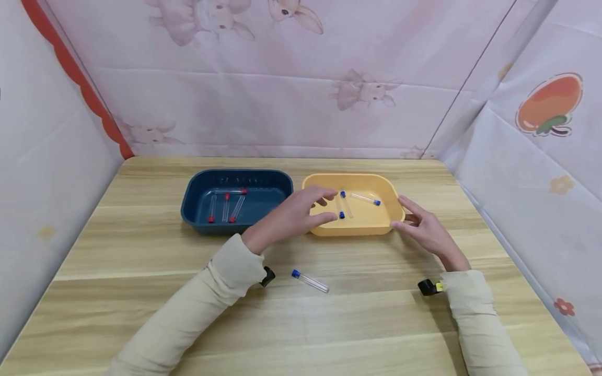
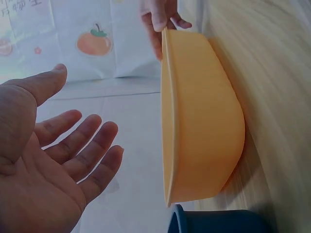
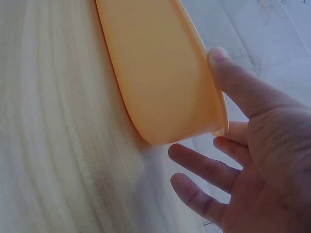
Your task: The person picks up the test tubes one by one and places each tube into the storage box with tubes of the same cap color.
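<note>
My left hand (image 1: pixel 305 209) hovers over the left part of a yellow tray (image 1: pixel 371 230), thumb and fingers spread apart, nothing held. In the left wrist view that palm (image 2: pixel 53 179) is bare. At the tray's right end, my right hand (image 1: pixel 425 230) touches the rim. The right wrist view has its thumb (image 3: pixel 221 60) against the rim, with the other fingers loosely spread. Inside the yellow tray lie three clear tubes with blue caps, one of them a tube (image 1: pixel 363 198) toward the right. Another blue-capped tube (image 1: pixel 310 281) lies on the table in front.
A dark blue tray (image 1: pixel 195 227) stands left of the yellow one and holds several clear tubes with red caps, such as a tube (image 1: pixel 226 208) near its middle. The wooden table (image 1: pixel 376 334) meets printed cloth walls (image 1: pixel 282 115) behind and at both sides.
</note>
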Demonstrator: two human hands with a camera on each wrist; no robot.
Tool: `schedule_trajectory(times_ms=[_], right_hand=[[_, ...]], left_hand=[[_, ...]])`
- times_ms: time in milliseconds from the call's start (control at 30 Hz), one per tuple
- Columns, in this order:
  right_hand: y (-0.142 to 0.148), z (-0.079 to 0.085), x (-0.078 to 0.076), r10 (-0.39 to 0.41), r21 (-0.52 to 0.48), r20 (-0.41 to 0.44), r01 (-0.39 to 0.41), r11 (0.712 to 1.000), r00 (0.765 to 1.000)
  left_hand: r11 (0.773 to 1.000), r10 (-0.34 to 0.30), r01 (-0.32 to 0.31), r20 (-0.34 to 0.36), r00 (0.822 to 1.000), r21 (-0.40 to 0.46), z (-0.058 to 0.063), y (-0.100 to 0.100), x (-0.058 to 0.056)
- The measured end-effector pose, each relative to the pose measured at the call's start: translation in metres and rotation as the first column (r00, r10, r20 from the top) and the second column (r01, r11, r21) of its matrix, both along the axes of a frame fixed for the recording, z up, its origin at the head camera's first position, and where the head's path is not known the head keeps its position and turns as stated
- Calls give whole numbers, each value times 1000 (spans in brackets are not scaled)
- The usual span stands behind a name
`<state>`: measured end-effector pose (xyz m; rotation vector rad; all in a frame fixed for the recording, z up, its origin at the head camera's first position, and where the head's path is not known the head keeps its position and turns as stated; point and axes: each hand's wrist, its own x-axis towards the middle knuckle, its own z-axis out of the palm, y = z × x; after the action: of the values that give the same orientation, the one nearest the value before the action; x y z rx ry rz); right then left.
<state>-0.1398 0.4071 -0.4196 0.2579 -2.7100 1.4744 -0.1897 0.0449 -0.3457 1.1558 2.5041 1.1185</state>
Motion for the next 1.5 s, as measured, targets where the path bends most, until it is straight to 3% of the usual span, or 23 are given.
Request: schedule_trajectory(times_ms=[367, 767, 1033, 1500], right_hand=[[4, 0, 3, 3, -2, 3, -3, 1000, 1000], [5, 0, 2, 5, 19, -4, -5, 1000, 1000], [3, 1, 2, 6, 26, 1, -6, 1000, 1000], [-1, 1, 1, 12, 6, -2, -12, 1000, 1000]], left_hand=[[999, -47, 45, 42, 998, 27, -3, -9, 15], [999, -44, 44, 51, 998, 0, -8, -22, 29], [998, -45, 48, 112, 993, -26, -18, -31, 36], [991, -78, 94, 147, 986, -100, -39, -47, 49]])
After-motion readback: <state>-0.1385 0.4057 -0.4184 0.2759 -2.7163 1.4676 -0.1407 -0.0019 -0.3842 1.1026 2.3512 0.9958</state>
